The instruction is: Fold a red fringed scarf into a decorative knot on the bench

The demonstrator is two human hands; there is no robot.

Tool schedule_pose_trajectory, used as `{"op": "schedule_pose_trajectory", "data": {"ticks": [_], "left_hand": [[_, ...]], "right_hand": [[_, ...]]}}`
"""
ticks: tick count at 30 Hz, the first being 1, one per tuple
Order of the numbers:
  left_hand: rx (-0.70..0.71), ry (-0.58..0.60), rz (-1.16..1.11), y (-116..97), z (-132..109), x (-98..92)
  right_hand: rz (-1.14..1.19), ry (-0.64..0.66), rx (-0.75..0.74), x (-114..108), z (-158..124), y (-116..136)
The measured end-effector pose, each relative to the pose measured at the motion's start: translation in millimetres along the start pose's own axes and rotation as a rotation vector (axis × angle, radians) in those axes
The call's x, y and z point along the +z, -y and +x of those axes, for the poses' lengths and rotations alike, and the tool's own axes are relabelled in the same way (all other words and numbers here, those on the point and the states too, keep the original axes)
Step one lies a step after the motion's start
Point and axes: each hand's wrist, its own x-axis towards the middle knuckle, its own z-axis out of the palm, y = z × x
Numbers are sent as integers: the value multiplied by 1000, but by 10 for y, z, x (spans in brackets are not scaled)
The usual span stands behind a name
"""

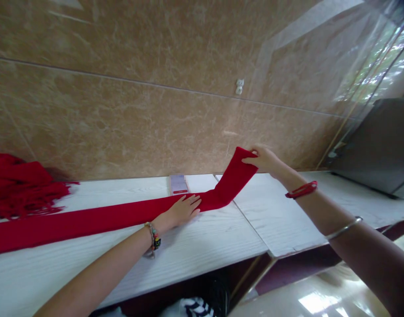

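My right hand (258, 159) is gripping the end of a long, flat strip of folded-looking red cloth (89, 223), pinched between thumb and fingers at its right corner and lifted off the white wood-grain tabletop (218, 240). My left hand (184, 211) lies palm down on the same strip, its grip open around nothing, just left of the bend where the cloth rises; from there the strip lies along the tabletop and runs out of view at the left. To do this well, I judge, I should press evenly with the left palm so the flat length can't slide, and pull only lightly with the right: a corner pinch could skew the end and twist the bend. I should also mind the small flat purple-and-white packet (178, 183) at the back edge, just behind my left hand, and the fringed red cloth heap (20, 185) toward the back edge's left end.
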Motion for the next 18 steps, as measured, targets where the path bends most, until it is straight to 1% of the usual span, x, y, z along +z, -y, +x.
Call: {"op": "schedule_pose_trajectory", "data": {"ticks": [2, 3, 5, 6, 8, 10, 12, 13, 15, 16, 18], "left_hand": [[-17, -18, -3, 36, -102, 0], [-29, -30, -4, 55, -151, -5], [-43, -51, -11, 105, -254, -26], [-46, -58, -16, 140, -314, -40], [-64, -50, -29, 233, -453, -72], [-106, -24, -45, 339, -599, -104], [-145, -5, -66, 425, -719, -136], [-150, -5, -78, 452, -757, -152], [-134, -4, -100, 461, -783, -187], [-125, -3, -109, 444, -771, -205], [-102, -12, -127, 379, -715, -239]], "right_hand": [[-113, -9, -160, 113, -247, 391], [-155, 11, -241, 204, -403, 564], [-176, 73, -326, 456, -754, 819], [-177, 130, -354, 610, -937, 889], [-201, 267, -406, 938, -1284, 919], [-214, 400, -421, 1226, -1564, 847], [-185, 510, -425, 1401, -1742, 752], [-148, 543, -425, 1435, -1783, 715], [-44, 591, -421, 1404, -1761, 664], [8, 607, -411, 1354, -1697, 643], [51, 605, -378, 1238, -1471, 576]]}}
